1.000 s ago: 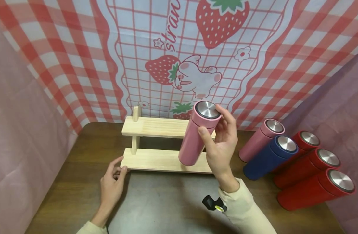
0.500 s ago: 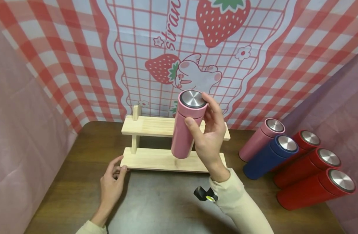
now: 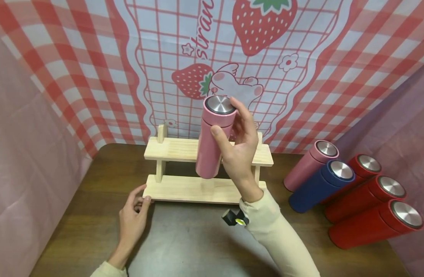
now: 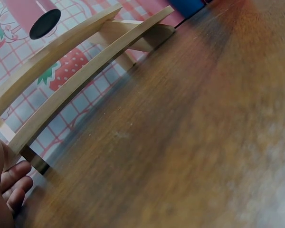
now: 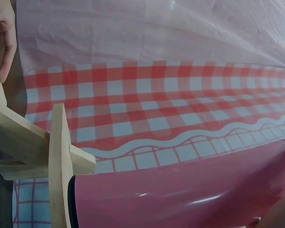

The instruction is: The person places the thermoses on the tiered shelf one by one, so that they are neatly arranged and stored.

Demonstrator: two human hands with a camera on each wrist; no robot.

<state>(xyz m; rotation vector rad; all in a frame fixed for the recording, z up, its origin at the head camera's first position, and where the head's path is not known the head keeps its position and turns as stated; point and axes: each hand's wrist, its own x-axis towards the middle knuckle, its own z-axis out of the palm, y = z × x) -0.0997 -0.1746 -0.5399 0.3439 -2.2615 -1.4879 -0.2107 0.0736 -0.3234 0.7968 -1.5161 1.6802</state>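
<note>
My right hand [image 3: 241, 152] grips a pink thermos bottle [image 3: 208, 152] near its steel-topped lid, thumb in front and fingers behind. The bottle hangs slightly tilted in front of the upper board of a two-tier wooden shelf [image 3: 182, 189]. From the left wrist view, its dark base [image 4: 45, 23] shows above the upper board, apart from it. In the right wrist view the bottle [image 5: 171, 197] fills the lower part. At the shelf's lower left corner, my left hand [image 3: 133, 217] pinches the end of the lower board between thumb and fingers.
Several bottles stand on the brown table [image 3: 77, 215] at the right: a pink one [image 3: 309, 167], a blue one [image 3: 319, 188] and red ones [image 3: 368, 227]. A strawberry-print cloth [image 3: 156, 77] hangs behind the shelf, and plain pink cloth [image 3: 28, 154] covers the left side.
My right hand has carried the pink thermos bottle left and upward, from in front of the shelf's right half toward its middle. The left hand has stayed at the shelf's corner.
</note>
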